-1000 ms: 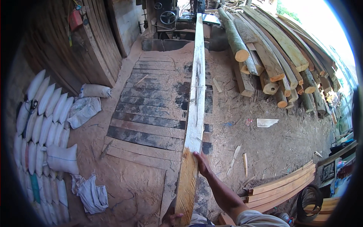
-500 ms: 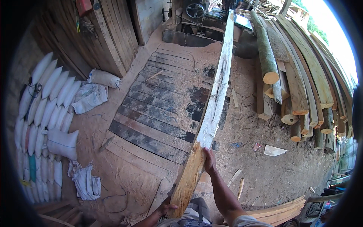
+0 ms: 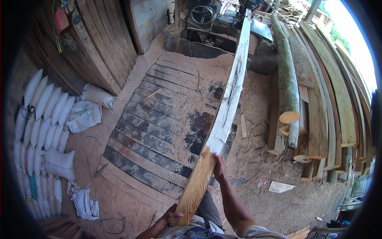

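Note:
A long wooden beam (image 3: 229,107) runs from my body up to the machine at the far end. Its near part is bare yellow-brown wood and the rest is pale, whitish and cracked. My left hand (image 3: 172,216) grips its near end at the left edge, thumb on top. Farther along, my right hand (image 3: 219,167) holds the right edge, its thumb at the rim; the other fingers are mostly hidden. Beside the beam's far end another person's arm (image 3: 257,6) shows in part.
A machine with a handwheel (image 3: 202,14) stands at the back. Sawdust-strewn floor boards (image 3: 147,119) lie left of the beam. Stacked white sacks (image 3: 41,103) and loose sacks line the left. Logs and sawn timber (image 3: 314,99) are piled right; a wood scrap (image 3: 281,187) lies nearby.
The view has shifted, so the timber pile now sits lower. Both hands keep their hold on the beam, and my legs show more beneath it.

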Demonstrator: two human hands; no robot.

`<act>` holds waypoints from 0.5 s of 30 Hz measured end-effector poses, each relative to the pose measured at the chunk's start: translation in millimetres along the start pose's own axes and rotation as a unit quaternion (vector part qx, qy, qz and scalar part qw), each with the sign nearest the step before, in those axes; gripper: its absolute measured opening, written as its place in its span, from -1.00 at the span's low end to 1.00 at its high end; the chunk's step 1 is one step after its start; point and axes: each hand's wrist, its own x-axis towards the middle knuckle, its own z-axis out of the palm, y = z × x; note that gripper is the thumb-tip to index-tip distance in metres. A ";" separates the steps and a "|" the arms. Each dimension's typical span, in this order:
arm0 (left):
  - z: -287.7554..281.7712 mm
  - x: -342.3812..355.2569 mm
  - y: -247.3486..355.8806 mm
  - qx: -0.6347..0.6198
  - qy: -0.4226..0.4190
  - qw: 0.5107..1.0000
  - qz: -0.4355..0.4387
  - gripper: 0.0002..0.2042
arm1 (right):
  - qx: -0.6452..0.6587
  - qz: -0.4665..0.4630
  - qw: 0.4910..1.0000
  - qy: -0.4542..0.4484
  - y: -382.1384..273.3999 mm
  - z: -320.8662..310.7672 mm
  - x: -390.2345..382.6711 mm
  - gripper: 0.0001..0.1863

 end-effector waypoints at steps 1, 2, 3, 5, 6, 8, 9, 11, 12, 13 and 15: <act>8.1 20.3 20.0 -0.003 0.007 1.000 0.005 -0.28 | -0.001 0.002 1.000 -0.008 -15.3 -1.7 26.1 -0.36; 21.1 33.9 49.6 -0.012 0.009 1.000 -0.007 -0.27 | -0.006 0.004 1.000 -0.022 -27.6 -5.7 48.4 -0.33; 31.7 47.4 72.8 -0.023 0.011 0.999 -0.019 -0.26 | -0.012 0.006 0.999 -0.037 -39.2 -8.8 70.0 -0.29; 34.5 95.9 97.8 0.033 0.005 0.997 0.072 -0.22 | 0.012 0.016 0.999 -0.048 -57.3 -11.2 114.5 -0.28; 37.3 113.0 107.7 0.061 -0.001 0.991 0.116 -0.19 | 0.012 0.002 0.999 -0.044 -70.1 -9.8 138.2 -0.29; 62.1 143.6 156.3 0.037 -0.002 0.992 0.119 -0.17 | -0.007 -0.023 0.999 -0.031 -95.1 -15.2 183.8 -0.30; 74.6 160.0 184.4 -0.012 0.003 0.996 0.084 -0.16 | -0.010 -0.017 0.999 -0.032 -110.6 -14.5 207.7 -0.30; 80.4 197.3 208.0 -0.011 0.015 0.996 0.087 -0.19 | -0.003 -0.034 0.998 -0.049 -138.4 -12.8 252.5 -0.30; 78.9 220.8 219.4 0.026 0.009 0.996 0.080 -0.21 | -0.006 -0.012 0.998 -0.053 -148.6 -19.1 279.4 -0.30; 78.5 241.8 230.8 0.064 0.003 0.995 0.072 -0.23 | -0.007 -0.010 0.999 -0.053 -153.7 -21.0 304.6 -0.30; 92.2 284.5 268.0 0.059 0.005 0.996 0.062 -0.21 | 0.012 -0.011 0.999 -0.031 -172.1 -29.2 358.4 -0.32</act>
